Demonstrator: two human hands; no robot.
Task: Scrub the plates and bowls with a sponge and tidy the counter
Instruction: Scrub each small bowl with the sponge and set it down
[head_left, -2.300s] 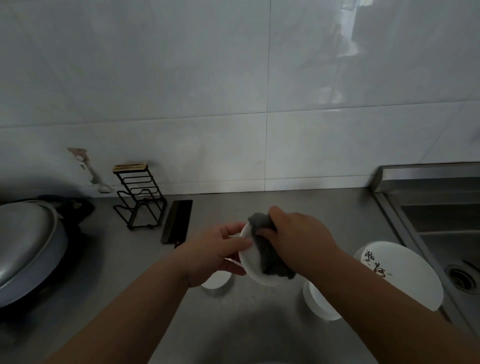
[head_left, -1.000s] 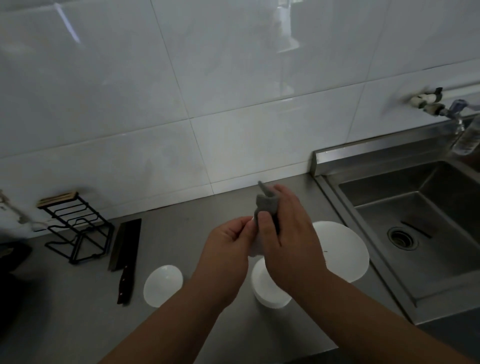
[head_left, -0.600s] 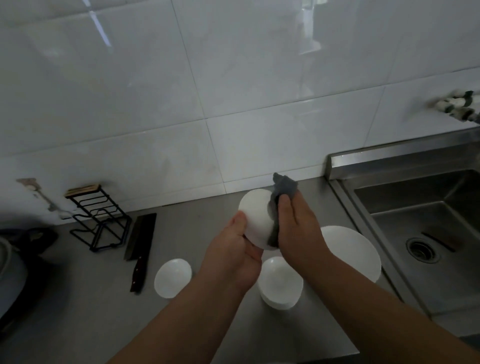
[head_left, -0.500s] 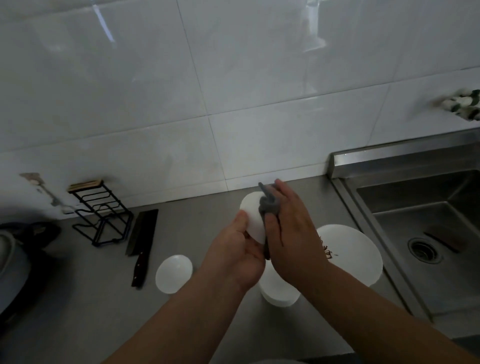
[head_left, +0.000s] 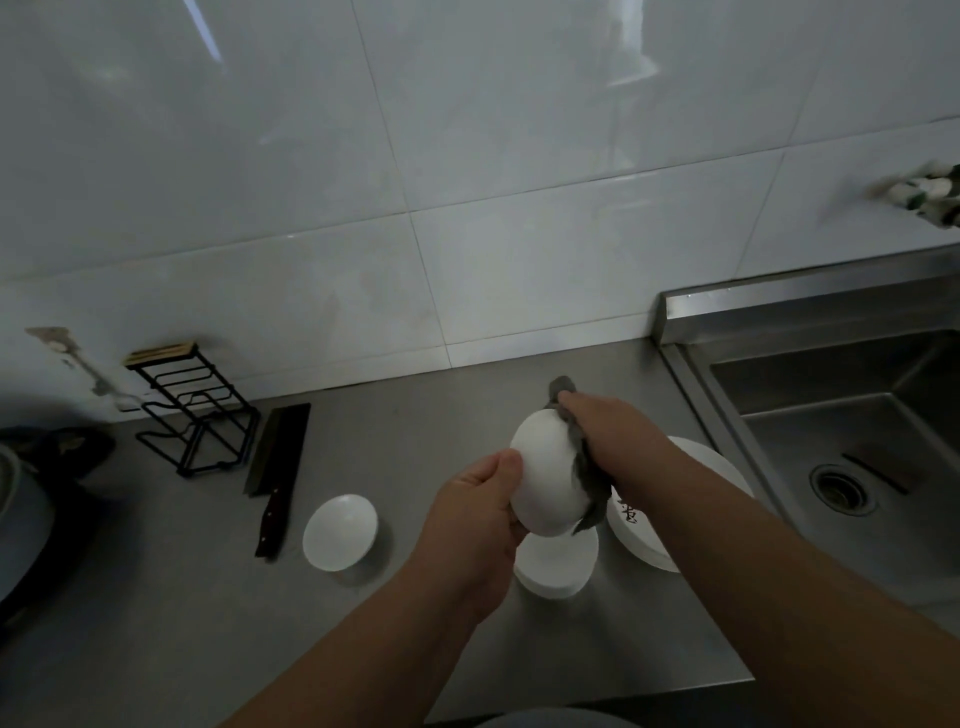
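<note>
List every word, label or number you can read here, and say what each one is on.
Black brush-style characters on the large white plate: partly hidden by the grey sponge, too blurred to read.
Held bowl, cleaver: no text visible.

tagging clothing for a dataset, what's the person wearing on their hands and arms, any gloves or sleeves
Nothing visible. The left hand and right hand are bare: no gloves, rings or watch show. The left forearm and right forearm are bare too, as far as the frame's edge, so no sleeve comes into view.
</note>
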